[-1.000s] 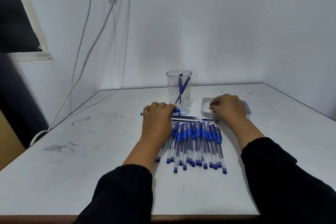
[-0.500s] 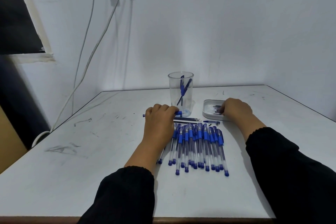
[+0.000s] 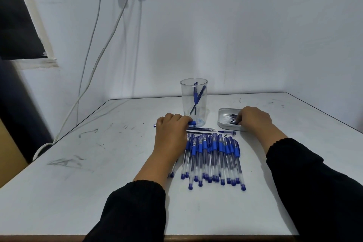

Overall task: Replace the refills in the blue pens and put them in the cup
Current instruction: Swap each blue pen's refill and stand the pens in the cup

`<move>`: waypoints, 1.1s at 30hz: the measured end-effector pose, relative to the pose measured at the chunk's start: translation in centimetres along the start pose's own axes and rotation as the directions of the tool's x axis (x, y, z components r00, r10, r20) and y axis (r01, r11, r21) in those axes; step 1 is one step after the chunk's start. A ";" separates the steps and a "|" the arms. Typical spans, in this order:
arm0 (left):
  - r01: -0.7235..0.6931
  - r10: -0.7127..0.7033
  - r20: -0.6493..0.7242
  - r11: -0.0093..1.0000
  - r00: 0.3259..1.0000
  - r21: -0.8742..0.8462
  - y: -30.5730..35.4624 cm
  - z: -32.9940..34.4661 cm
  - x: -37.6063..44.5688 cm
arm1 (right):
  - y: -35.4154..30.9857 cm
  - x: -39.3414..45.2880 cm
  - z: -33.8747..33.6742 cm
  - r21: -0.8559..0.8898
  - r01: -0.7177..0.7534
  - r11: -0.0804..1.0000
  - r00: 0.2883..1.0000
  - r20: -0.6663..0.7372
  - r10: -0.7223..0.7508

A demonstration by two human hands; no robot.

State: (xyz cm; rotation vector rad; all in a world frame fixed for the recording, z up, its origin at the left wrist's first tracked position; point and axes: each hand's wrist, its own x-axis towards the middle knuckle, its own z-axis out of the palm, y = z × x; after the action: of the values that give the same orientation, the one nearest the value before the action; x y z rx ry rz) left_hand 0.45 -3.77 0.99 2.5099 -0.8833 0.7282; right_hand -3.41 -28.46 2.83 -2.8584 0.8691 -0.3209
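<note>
Refill-picking was judged the step in hand: right hand (image 3: 254, 119) was curled into the refill tray (image 3: 221, 119) at centre right, hold unclear. A blue pen (image 3: 191, 123) was gripped by left hand (image 3: 170, 133) beside the cup (image 3: 194, 100). Next, one refill needed separating and inserting.

Dim, cool, even lighting with a bluish cast. Soft vertical shadows from the cables (image 3: 106, 45) fall on the wall (image 3: 235, 35). The table (image 3: 98, 173) shows no glare. Wide-angle distortion bows lines near the edges. The left periphery is slightly blurred; the centre is sharp.
</note>
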 end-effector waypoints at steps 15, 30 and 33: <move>-0.004 0.004 0.008 1.000 1.000 -0.007 0.2 -0.2 -0.1 | -0.9 -4.6 -0.6 0.309 0.423 0.852 0.905 -0.199 -0.377; 0.005 -0.004 0.032 0.999 0.999 -0.036 0.4 -0.5 -0.2 | -2.9 -6.8 0.2 0.192 0.553 0.811 0.823 -0.274 -0.497; 0.008 -0.007 0.030 0.999 1.000 -0.034 0.4 -0.6 -0.2 | -2.9 -6.9 0.1 0.194 0.543 0.817 0.829 -0.275 -0.486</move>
State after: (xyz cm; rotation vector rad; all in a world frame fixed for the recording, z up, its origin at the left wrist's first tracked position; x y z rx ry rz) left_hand -0.16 -3.72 1.41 2.4991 -0.8888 0.6698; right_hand -7.40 -22.18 2.15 -2.7779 0.0249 -0.7534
